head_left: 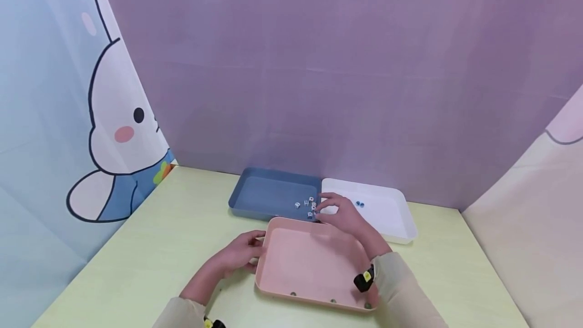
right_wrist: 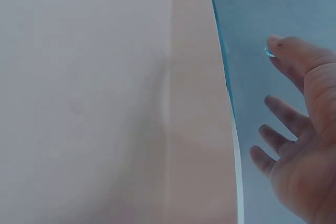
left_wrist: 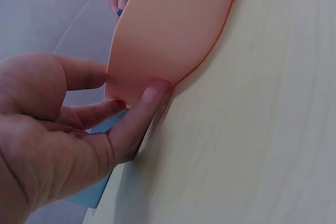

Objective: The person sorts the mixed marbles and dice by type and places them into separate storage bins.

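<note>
My left hand [head_left: 241, 252] grips the left wall of the pink tray [head_left: 314, 262]; in the left wrist view its thumb lies low on the outer wall, with fingertips up at the rim. Over the right end of the blue tray [head_left: 268, 194], my right hand [head_left: 343, 214] pinches a small shiny blue marble [right_wrist: 269, 52] between thumb and forefinger, other fingers spread. White dice [head_left: 310, 214] lie in the blue tray just beside those fingertips. Two blue marbles [head_left: 360, 204] sit in the white tray [head_left: 387, 216], which is partly covered by the right forearm.
Three small dark greenish balls, one being a ball [head_left: 293, 294] near the left, lie along the pink tray's near wall. All trays stand on a pale yellow table [head_left: 150, 247]. A purple curtain [head_left: 341, 75] hangs behind, with printed cloth [head_left: 118, 115] at the left.
</note>
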`<action>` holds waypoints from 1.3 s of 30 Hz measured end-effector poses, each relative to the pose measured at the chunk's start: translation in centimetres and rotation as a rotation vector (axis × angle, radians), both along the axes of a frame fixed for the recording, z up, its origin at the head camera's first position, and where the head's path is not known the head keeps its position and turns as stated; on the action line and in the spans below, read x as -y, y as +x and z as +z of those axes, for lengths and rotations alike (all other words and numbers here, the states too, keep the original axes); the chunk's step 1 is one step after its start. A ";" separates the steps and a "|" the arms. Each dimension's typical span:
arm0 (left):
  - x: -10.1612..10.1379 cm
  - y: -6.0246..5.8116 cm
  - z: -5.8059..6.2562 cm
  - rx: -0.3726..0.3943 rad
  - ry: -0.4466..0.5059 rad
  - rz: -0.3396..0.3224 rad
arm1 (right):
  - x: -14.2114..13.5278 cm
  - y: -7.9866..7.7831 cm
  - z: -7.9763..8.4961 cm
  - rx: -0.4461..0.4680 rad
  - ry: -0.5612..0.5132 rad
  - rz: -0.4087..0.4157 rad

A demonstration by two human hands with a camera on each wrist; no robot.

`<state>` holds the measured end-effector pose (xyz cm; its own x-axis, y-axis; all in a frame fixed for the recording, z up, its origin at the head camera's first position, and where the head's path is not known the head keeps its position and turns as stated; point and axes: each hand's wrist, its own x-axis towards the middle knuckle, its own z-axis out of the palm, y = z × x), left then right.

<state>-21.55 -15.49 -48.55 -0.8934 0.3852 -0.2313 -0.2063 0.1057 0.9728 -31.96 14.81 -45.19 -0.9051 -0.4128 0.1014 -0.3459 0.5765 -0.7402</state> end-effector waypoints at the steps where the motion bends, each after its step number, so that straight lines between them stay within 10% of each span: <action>1: 0.0 0.0 0.0 0.000 0.000 -0.002 | -0.2 -0.1 -0.1 -0.001 -0.007 -0.015; 39: -0.2 -0.4 -0.4 -0.003 0.005 -0.016 | -6.9 -3.9 -1.3 0.034 -0.226 -0.231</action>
